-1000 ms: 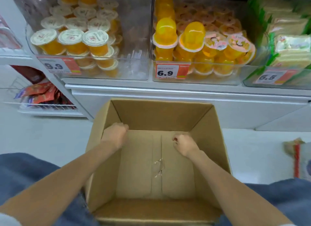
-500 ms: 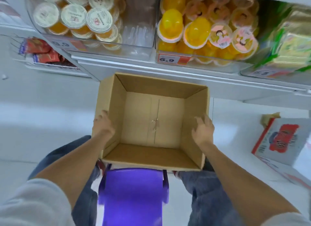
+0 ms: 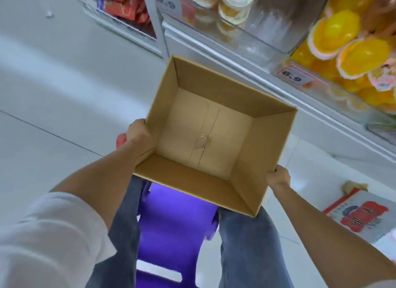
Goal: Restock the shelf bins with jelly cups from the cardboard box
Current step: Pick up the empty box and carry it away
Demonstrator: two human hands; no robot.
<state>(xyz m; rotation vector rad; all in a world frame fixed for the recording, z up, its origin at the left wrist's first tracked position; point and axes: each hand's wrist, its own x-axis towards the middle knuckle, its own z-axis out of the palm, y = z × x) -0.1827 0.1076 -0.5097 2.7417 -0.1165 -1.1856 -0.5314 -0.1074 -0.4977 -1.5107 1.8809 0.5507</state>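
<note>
Price tag (image 3: 295, 77) on right bin front: "6.9".

Two bare forearms, no watch, ring or glove on left hand (image 3: 137, 133) or right hand (image 3: 278, 178). White sleeve (image 3: 49, 234) pushed up near the left elbow, soft and creased; only a sliver of pale cloth at the right arm's lower edge. Legs in faded blue-grey jeans (image 3: 246, 251), one on each side of the purple stool (image 3: 171, 223). Red shoe tip (image 3: 120, 140) just left of the left hand.
</note>
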